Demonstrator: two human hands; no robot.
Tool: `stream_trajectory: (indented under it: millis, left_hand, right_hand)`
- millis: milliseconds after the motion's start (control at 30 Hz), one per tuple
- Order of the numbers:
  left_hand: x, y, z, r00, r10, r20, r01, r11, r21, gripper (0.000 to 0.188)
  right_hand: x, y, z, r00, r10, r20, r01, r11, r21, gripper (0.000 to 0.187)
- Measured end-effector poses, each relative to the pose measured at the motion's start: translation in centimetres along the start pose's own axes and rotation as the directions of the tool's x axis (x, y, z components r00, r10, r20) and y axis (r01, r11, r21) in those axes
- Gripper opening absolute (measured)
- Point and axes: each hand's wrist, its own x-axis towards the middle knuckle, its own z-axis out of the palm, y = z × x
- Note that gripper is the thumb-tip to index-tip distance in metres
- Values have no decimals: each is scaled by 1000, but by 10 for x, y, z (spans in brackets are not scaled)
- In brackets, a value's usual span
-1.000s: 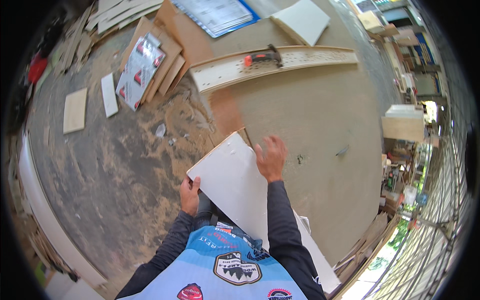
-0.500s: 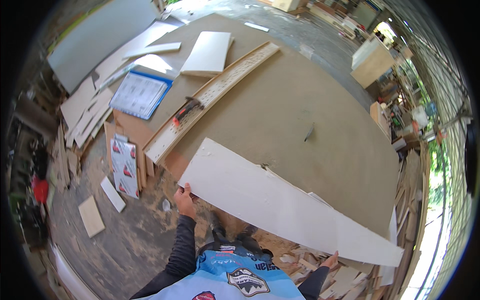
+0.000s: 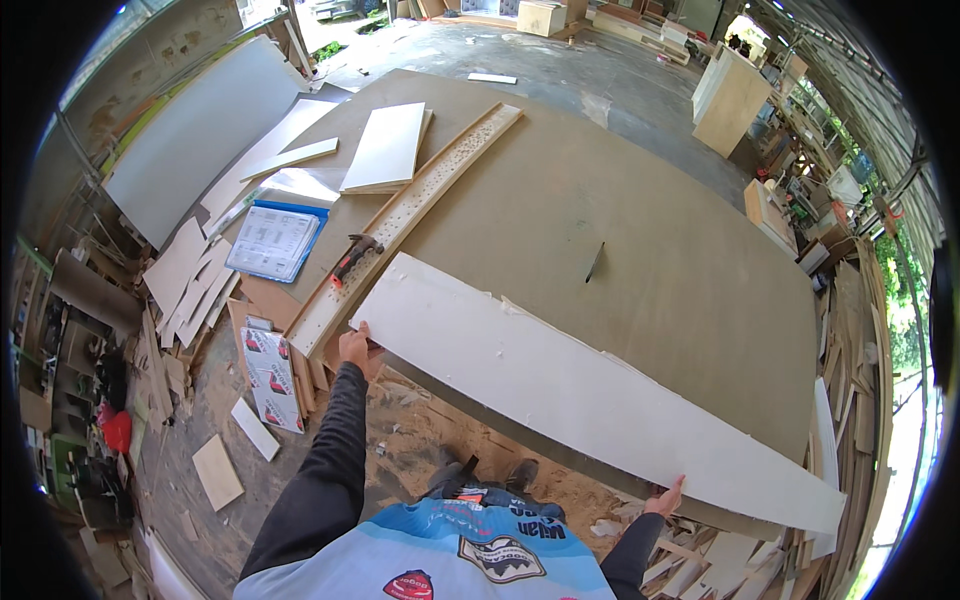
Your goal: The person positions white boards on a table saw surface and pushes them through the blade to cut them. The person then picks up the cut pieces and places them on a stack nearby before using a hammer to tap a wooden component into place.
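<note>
A long white board [image 3: 560, 375] spans the near side of the large brown sheet-topped table [image 3: 660, 260]. Its far edge looks ragged, with peeling bits along it. My left hand [image 3: 360, 352] is closed on the board's near edge by the left corner, thumb on top and fingers mostly out of sight below. Toward the right, my right hand [image 3: 664, 497] grips the same edge, its thumb against the rim and its other fingers partly hidden. Past the board's left end, a hammer [image 3: 355, 260] with a red-and-black handle rests on a long, hole-dotted wooden channel [image 3: 415, 205].
A dark pen-like object [image 3: 596, 262] lies mid-table. Farther left are stacked white panels [image 3: 385, 148] and a blue folder with papers [image 3: 278, 240]. Wood offcuts [image 3: 700, 570] litter the floor at the lower right. A patterned package [image 3: 272, 378] leans by the table's left end.
The board has shifted away from me over the table, and more of the table's near edge shows below it. Both hands keep their hold. The view has tilted up.
</note>
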Motion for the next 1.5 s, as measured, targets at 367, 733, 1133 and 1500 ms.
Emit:
stream_trajectory:
  millis: [367,733,1133,1500]
  left_hand:
    - [37,32,28,973,-117,-198,223,697,682,40]
    - [-87,38,130,796,-250,551,-594,-493,635,129]
    - [-39,26,176,902,-191,386,-427,-525,737,123]
    - [-21,17,181,922,-151,358,-385,-480,789,122]
  right_hand:
    - [-43,-3,13,983,176,47,-169,978,-124,46]
    - [-33,-15,27,936,272,223,-208,940,-270,38]
    - [-25,-8,64,930,252,267,-188,952,-243,38]
    - [-14,-18,84,920,269,284,-213,954,-212,39]
